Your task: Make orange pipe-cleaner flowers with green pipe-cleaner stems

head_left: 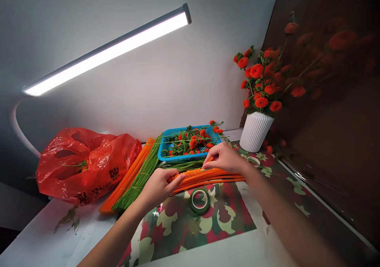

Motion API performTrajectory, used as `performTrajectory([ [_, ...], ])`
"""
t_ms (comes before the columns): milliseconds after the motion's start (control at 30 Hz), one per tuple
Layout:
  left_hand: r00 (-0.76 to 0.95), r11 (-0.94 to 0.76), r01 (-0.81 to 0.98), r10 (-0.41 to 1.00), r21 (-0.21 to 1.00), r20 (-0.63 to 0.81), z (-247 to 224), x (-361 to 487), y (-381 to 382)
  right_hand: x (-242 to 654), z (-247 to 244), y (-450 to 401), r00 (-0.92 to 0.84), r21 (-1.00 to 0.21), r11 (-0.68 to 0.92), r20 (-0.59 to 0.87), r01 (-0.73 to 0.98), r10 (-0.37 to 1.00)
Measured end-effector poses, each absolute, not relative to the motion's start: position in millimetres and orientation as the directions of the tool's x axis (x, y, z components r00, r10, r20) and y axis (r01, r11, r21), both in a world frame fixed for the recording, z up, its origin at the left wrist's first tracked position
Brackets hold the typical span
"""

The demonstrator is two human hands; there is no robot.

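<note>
Between my hands stretches a crimped orange pipe cleaner point(192, 173), its bends packed close together. My left hand point(162, 185) is closed, thumb and forefinger pinching the near end. At the other end my right hand point(224, 158) is closed too, fingertips pressed together on the orange strand. Straight orange pipe cleaners point(225, 176) lie just behind and below the hands, partly covered by them. Closer to me, a roll of dark green tape point(199, 210) rests flat on the patterned mat point(190, 235).
Behind the hands stands a blue basket point(160, 156) of orange flowers and green stems. Bundles of green point(138, 180) and orange stems point(118, 189) lie left, beside a red plastic bag point(86, 164). A white vase point(255, 132) of flowers stands right. A lit lamp point(113, 53) hangs overhead.
</note>
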State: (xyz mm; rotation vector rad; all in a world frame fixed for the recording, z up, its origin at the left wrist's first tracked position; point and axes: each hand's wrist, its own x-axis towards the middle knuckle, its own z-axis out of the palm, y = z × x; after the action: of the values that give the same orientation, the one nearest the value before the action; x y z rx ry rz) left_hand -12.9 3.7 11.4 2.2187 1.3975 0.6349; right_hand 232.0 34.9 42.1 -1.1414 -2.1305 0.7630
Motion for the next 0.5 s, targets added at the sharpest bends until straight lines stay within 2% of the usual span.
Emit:
performTrajectory([
  [100,0.240,-0.309,0.752,0.951,0.582,0.195,10.0,-12.1,3.8,213.2,34.7,28.5,-0.333,-0.564,0.555,0.453,0.612,0.827],
  [200,0.152,-0.264,0.679,0.963,0.685,0.221,9.8,-12.3,3.8,200.0,26.9,24.4,-0.253,-0.503,0.632,0.629,0.589,0.736],
  [267,0.125,-0.254,0.615,0.966,0.747,0.226,10.1,-12.9,4.1,198.2,23.8,24.6,-0.212,-0.556,0.663,0.664,0.502,0.717],
  [333,0.111,-0.253,0.563,0.966,0.787,0.232,10.3,-13.1,4.3,201.4,22.2,27.9,-0.188,-0.674,0.647,0.626,0.356,0.757],
  [433,0.114,-0.252,0.505,0.968,0.826,0.226,9.9,-11.3,3.3,210.1,19.4,37.2,-0.229,-0.854,0.506,0.472,0.118,0.851],
  [500,0.123,-0.232,0.470,0.973,0.852,0.197,8.5,-9.1,1.8,214.7,16.1,43.8,-0.279,-0.921,0.389,0.375,-0.009,0.884],
])
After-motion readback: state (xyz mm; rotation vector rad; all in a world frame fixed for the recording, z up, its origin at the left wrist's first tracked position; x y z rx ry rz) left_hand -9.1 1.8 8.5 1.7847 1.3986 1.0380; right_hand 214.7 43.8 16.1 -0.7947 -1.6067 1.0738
